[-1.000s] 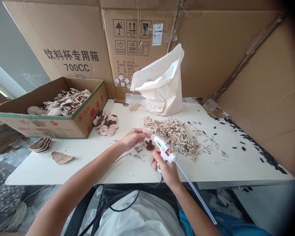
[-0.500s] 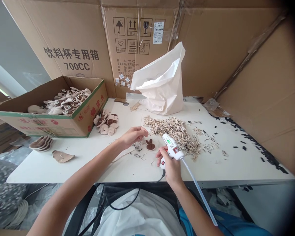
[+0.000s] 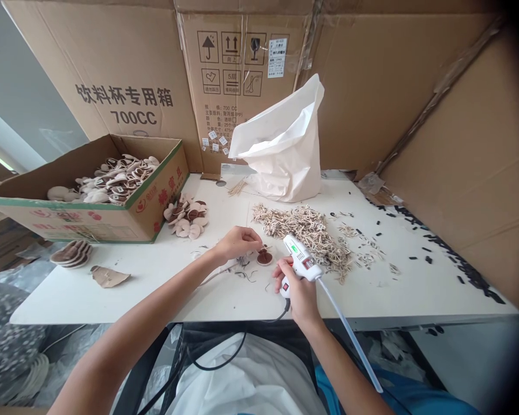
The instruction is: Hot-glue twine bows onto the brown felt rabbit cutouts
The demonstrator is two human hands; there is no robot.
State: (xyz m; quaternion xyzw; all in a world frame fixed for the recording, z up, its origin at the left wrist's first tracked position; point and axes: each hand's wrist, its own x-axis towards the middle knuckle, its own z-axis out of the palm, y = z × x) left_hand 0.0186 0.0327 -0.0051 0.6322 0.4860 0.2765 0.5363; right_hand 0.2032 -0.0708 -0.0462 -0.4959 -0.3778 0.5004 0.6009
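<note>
My right hand [image 3: 300,294] is wrapped round the grip of a white hot glue gun [image 3: 300,258], its nozzle pointing up and left. A long clear glue stick [image 3: 350,334] juts from the back of the gun. Fingers pinched, my left hand [image 3: 240,242] is over a small brown felt piece with a pale rim and two ears [image 3: 264,258], partly covering the ears. A small pale piece of cord shows at its fingertips. Just behind the gun lies a heap of short cream cord pieces [image 3: 305,225].
An open carton [image 3: 155,196] of plush pieces stands at the left, a small plush pile [image 3: 185,216] beside it. A white bag [image 3: 289,173] stands at the back. Black bits [image 3: 450,248] are scattered at the right. Torn cardboard [image 3: 109,276] and stacked pieces [image 3: 72,253] lie front left.
My left hand has moved slightly right and down, so its fingertips now reach the ears of the brown piece. The glue gun stays nearly where it was.
</note>
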